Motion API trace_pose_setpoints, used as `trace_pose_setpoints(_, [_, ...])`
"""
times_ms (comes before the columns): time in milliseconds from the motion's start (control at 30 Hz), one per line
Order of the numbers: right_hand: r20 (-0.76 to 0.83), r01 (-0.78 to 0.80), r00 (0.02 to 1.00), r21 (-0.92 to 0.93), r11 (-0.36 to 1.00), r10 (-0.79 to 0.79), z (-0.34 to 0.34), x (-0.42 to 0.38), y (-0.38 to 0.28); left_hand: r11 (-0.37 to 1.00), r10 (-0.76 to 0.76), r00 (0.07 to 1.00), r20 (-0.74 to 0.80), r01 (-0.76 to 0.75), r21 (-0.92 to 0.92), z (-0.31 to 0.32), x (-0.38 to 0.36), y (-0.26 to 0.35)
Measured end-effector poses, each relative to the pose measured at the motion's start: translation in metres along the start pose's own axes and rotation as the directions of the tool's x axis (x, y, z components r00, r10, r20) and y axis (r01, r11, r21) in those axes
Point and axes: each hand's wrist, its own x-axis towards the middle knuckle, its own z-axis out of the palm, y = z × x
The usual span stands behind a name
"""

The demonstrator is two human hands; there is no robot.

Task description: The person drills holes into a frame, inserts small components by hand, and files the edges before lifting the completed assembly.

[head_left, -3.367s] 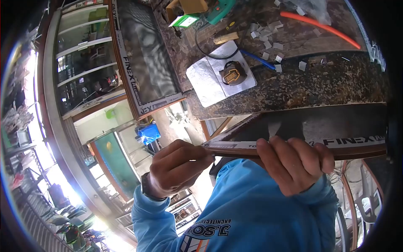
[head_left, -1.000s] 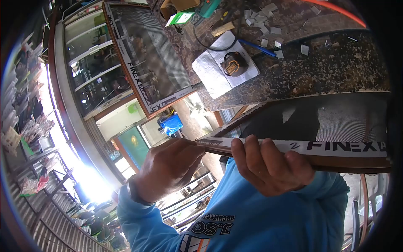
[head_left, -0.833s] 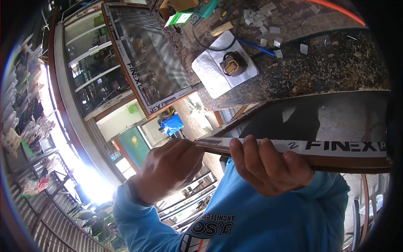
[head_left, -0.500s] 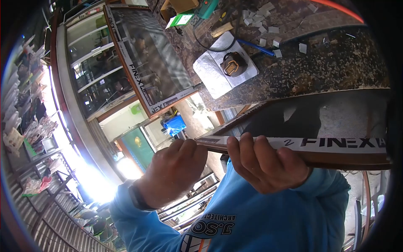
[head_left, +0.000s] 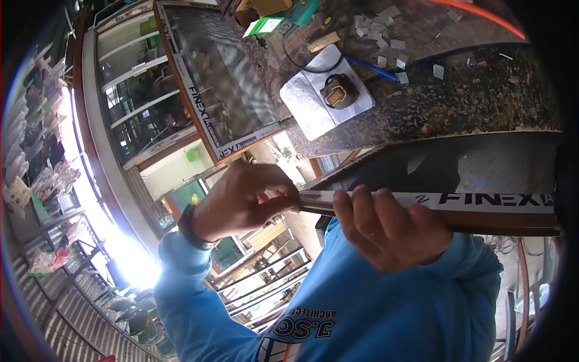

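Note:
I hold a brown mesh-filled frame (head_left: 482,172) against my chest; a white FINEX strip (head_left: 494,200) runs along its near rail. My left hand (head_left: 241,202), with a dark watch at the wrist, pinches the left end of that rail at the frame's corner. My right hand (head_left: 389,226) wraps the same rail just to the right, fingers over the top and touching the white strip. My blue sleeves and shirt (head_left: 362,301) fill the bottom of the view.
A speckled worktop (head_left: 458,102) lies beyond the frame, with a tape measure (head_left: 339,90) on a white sheet, a blue pen (head_left: 368,65), scattered white scraps, an orange tube and a green tool. A second FINEX frame (head_left: 211,78) leans at the worktop's left end.
My left hand has risen from below the frame's corner and now pinches the rail's end from the side. My right hand has shifted slightly right along the rail.

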Motion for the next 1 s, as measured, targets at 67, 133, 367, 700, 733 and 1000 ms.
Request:
trace_pose_setpoints(67, [0.045, -0.012, 0.999, 0.034, 0.999, 0.011, -0.005, 0.002, 0.001, 0.999, 0.038, 0.999, 0.007, -0.039, 0.032, -0.004, 0.002, 0.003])
trace_pose_setpoints(133, [0.136, -0.047, 0.990, 0.080, 0.996, 0.036, -0.016, 0.004, 0.001, 0.995, 0.077, 0.997, -0.007, -0.077, 0.065, -0.001, 0.001, 0.001])
trace_pose_setpoints(367, [0.177, -0.216, 0.964, 0.095, 0.972, 0.197, -0.020, 0.006, -0.010, 0.981, 0.176, 0.984, -0.028, -0.178, -0.077, -0.001, 0.002, -0.020])
trace_pose_setpoints(700, [0.310, -0.360, 0.904, 0.177, 0.916, 0.296, -0.031, 0.028, -0.017, 0.943, 0.285, 0.899, -0.331, -0.325, -0.071, 0.009, -0.014, -0.041])
trace_pose_setpoints(733, [0.333, -0.360, 0.896, 0.162, 0.919, 0.292, -0.035, 0.032, -0.017, 0.924, 0.319, 0.843, -0.434, -0.377, -0.054, 0.009, -0.016, -0.048])
trace_pose_setpoints(1000, [0.565, -0.422, 0.768, 0.091, 0.902, 0.302, -0.056, 0.067, -0.024, 0.622, 0.772, 0.391, -0.502, -0.629, 0.466, 0.074, -0.020, -0.073])
